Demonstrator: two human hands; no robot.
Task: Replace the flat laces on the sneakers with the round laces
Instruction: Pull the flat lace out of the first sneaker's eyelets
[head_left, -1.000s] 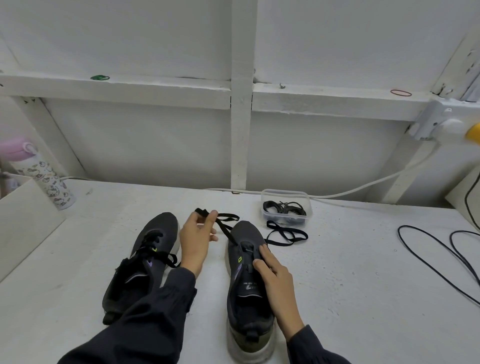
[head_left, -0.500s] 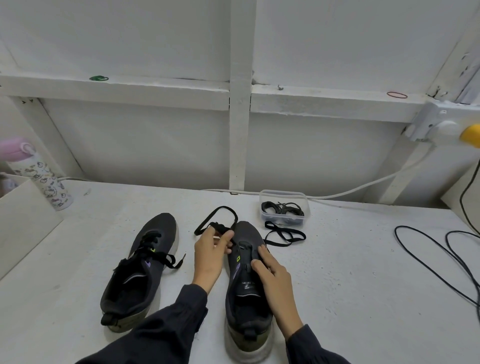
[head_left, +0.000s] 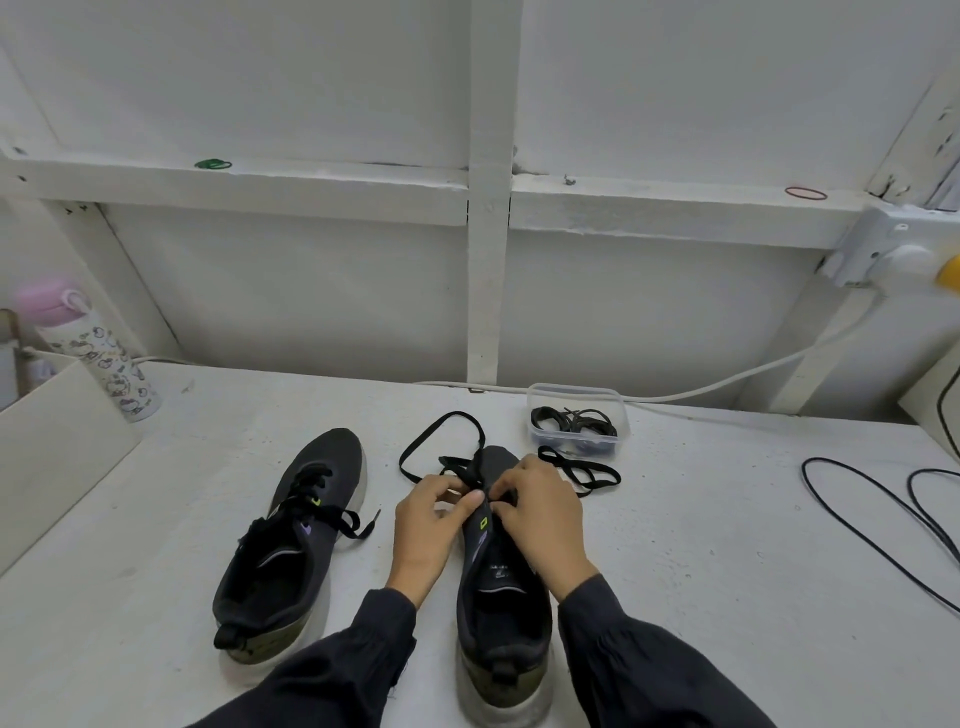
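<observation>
Flat lace, looped loose past the toe of the right sneaker on the table, pinched at the eyelets by left hand and right hand, apparently to draw it out; round laces in tub beyond.

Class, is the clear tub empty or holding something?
Holding something: coiled black laces lie inside the tub, which shows no lid.

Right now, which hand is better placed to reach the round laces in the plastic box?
The right hand: the plastic box lies beyond it, on its side of the shoe; the left hand pinches the flat lace.
</observation>
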